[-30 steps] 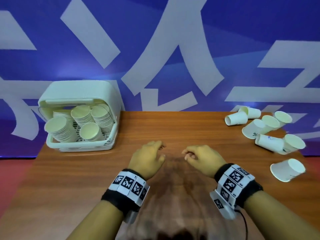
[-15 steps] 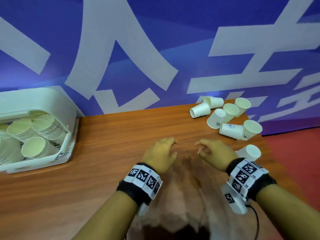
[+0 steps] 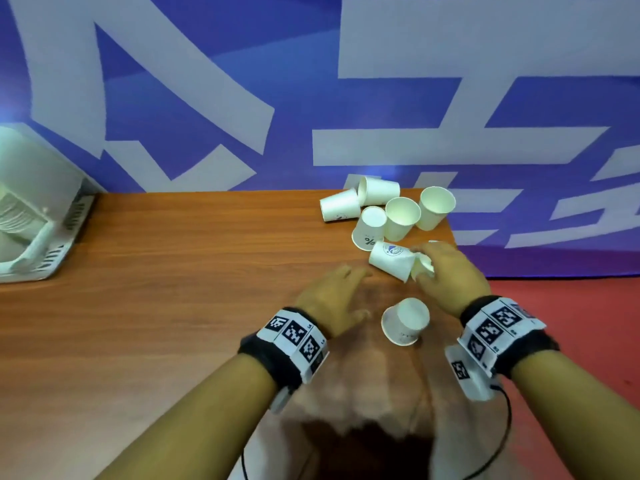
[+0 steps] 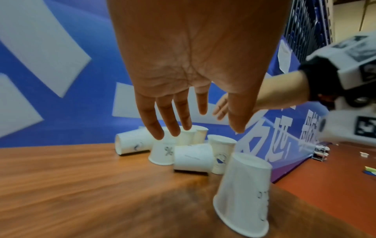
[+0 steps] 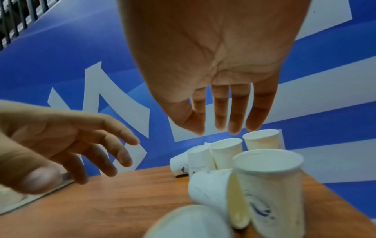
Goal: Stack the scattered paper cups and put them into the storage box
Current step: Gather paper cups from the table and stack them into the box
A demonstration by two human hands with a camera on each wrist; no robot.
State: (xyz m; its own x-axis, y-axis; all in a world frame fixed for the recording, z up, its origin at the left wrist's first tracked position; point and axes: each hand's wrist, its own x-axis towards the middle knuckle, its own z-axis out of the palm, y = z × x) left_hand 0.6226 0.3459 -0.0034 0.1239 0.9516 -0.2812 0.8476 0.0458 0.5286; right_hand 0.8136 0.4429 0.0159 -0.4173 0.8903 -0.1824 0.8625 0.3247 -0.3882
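Note:
Several white paper cups [image 3: 401, 220] lie scattered at the table's far right, some upright, some on their sides. One cup [image 3: 405, 322] stands upside down between my wrists, also close in the left wrist view [image 4: 242, 193]. My right hand [image 3: 440, 268] hovers with straight fingers over an upright cup [image 5: 270, 185] and a cup on its side [image 3: 391, 259] that leans against it. It holds nothing. My left hand [image 3: 346, 289] is spread above the bare wood, left of the side-lying cup, palm down [image 4: 203, 112]. The storage box [image 3: 34, 237] is at the far left edge.
The wooden table [image 3: 173, 289] ends just right of the cups, with red floor [image 3: 571, 306] beyond. A blue and white banner [image 3: 242, 98] stands along the table's back edge. Small items lie on the floor in the left wrist view [image 4: 321, 152].
My view has swung right, so the box slid to the left edge. Both hands moved right and forward to the cup cluster. The right hand uncurled over the cups.

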